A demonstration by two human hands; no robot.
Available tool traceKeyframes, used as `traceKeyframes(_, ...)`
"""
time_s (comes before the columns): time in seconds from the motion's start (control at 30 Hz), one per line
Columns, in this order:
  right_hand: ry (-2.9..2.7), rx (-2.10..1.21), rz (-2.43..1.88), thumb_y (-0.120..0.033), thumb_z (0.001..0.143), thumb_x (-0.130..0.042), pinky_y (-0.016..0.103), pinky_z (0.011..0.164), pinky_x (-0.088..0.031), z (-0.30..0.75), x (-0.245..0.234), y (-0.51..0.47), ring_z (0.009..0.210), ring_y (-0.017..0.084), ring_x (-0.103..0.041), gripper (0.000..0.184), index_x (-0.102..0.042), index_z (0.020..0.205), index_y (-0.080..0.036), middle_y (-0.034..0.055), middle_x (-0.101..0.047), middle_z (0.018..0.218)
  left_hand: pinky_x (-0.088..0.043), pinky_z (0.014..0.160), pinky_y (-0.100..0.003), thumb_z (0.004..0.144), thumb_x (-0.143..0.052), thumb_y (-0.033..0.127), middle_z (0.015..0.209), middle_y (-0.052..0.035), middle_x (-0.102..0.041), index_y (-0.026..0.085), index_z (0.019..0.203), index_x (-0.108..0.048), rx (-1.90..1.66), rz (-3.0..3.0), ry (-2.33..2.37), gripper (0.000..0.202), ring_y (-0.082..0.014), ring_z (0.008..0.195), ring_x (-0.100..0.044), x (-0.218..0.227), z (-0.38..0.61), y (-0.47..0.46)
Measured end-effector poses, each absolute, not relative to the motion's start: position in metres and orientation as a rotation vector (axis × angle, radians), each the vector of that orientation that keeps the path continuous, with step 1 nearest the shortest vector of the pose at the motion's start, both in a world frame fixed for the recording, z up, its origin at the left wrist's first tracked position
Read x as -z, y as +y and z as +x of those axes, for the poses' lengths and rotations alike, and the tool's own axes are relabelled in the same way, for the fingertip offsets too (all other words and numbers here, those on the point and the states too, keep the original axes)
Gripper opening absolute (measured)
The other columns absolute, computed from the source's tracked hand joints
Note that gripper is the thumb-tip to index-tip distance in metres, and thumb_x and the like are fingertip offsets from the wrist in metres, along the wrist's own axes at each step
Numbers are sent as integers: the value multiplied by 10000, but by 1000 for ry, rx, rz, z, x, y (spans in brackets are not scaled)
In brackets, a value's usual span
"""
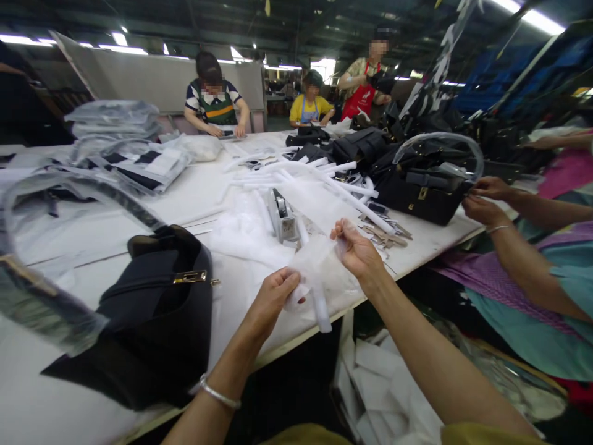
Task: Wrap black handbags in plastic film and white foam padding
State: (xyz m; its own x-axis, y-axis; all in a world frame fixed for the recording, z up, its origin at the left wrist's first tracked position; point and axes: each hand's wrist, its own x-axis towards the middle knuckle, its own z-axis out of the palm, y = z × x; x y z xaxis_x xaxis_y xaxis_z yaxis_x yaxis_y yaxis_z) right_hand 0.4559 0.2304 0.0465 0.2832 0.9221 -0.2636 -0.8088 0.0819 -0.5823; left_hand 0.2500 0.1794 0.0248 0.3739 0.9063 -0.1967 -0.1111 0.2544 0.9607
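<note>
My left hand [273, 296] and my right hand [356, 250] both pinch a thin white translucent sheet [319, 269] over the near edge of the white table [69, 228]. A white rolled strip [321, 307] hangs down from the sheet between my hands. My left wrist wears a silver bangle [217, 394]. A black handbag [157, 315] with a gold clasp lies on the table to the left of my left hand. A tape dispenser [282, 216] stands just beyond the sheet.
White rolled strips [343, 188] and foam sheets lie across the table's middle. A co-worker's hands [484, 198] at the right hold a black bag [424, 191] with a wrapped handle. Bagged goods [139, 161] are piled far left. Three people work at the far end.
</note>
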Motion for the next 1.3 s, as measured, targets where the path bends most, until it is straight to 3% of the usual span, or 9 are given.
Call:
traceKeyframes(0.2, -401, -1455, -745, 16, 694, -701, 123, 449, -442, 456, -59, 202, 530, 47, -519, 233, -621, 809, -170, -32, -606, 699, -486, 608, -199, 686, -792, 396, 755, -44, -707, 156, 986, -610, -963, 763, 846, 425, -142, 674, -653, -23, 218, 160)
traceKeyframes(0.33, -630, -1601, -891, -145, 633, -854, 103, 331, -213, 439, -52, 182, 390, 7, -270, 297, -577, 739, -162, -115, -374, 520, -488, 592, -198, 726, -761, 373, 737, -49, -719, 166, 1076, -580, -1005, 785, 827, 445, -136, 634, -653, -20, 214, 157)
traceKeyframes(0.43, -779, -1724, -1075, -355, 624, -881, 123, 338, -127, 414, -43, 175, 390, -11, -200, 392, -607, 813, -149, -85, -480, 600, -492, 558, -207, 767, -711, 359, 713, -22, -686, 163, 1104, -579, -1023, 900, 788, 411, -129, 598, -628, -17, 219, 157)
traceKeyframes(0.63, -1063, -1253, -1300, -631, 679, -739, 187, 359, -193, 393, -36, 225, 412, 31, -273, 523, -614, 916, -182, -30, -559, 710, -424, 443, -181, 803, -644, 322, 632, 55, -556, 170, 1182, -556, -1059, 943, 853, 418, -84, 476, -488, -3, 213, 157)
traceKeyframes(0.77, -1077, -960, -1438, -684, 836, -506, 206, 425, -331, 400, -24, 308, 538, 91, -468, 513, -577, 1010, -206, 33, -629, 896, -315, 400, -164, 812, -623, 368, 544, 70, -486, 148, 1025, -608, -1090, 834, 1018, 307, -66, 432, -397, 14, 201, 157)
traceKeyframes(0.9, -1146, -716, -1592, -526, 978, -204, 295, 673, -484, 401, 2, 370, 886, 200, -602, 525, -567, 1125, -176, 118, -632, 1088, -275, 395, -164, 809, -630, 422, 524, 72, -485, 166, 993, -605, -1081, 710, 1108, 316, -59, 410, -373, 26, 197, 155)
traceKeyframes(1.03, -1367, -575, -1682, -321, 911, -435, 358, 968, -411, 407, 21, 388, 1166, 259, -519, 320, -642, 1091, -156, 144, -633, 1208, -268, 397, -160, 797, -658, 473, 510, 78, -467, 172, 960, -602, -1066, 622, 1114, 348, -57, 412, -360, 26, 197, 155)
traceKeyframes(1.13, -1535, -585, -1760, -221, 798, -583, 370, 1032, -360, 417, 18, 391, 1162, 288, -547, 196, -710, 928, -148, 147, -695, 1104, -274, 408, -157, 802, -664, 467, 525, 73, -479, 177, 939, -599, -1066, 602, 1104, 328, -55, 426, -367, 22, 196, 156)
traceKeyframes(1.3, -1627, -554, -1858, -242, 815, -606, 369, 1049, -356, 436, -16, 386, 1218, 290, -539, 251, -722, 1022, -162, 107, -690, 1182, -300, 426, -159, 785, -677, 473, 528, 71, -497, 180, 960, -602, -1091, 600, 1072, 350, -56, 429, -373, 22, 193, 157)
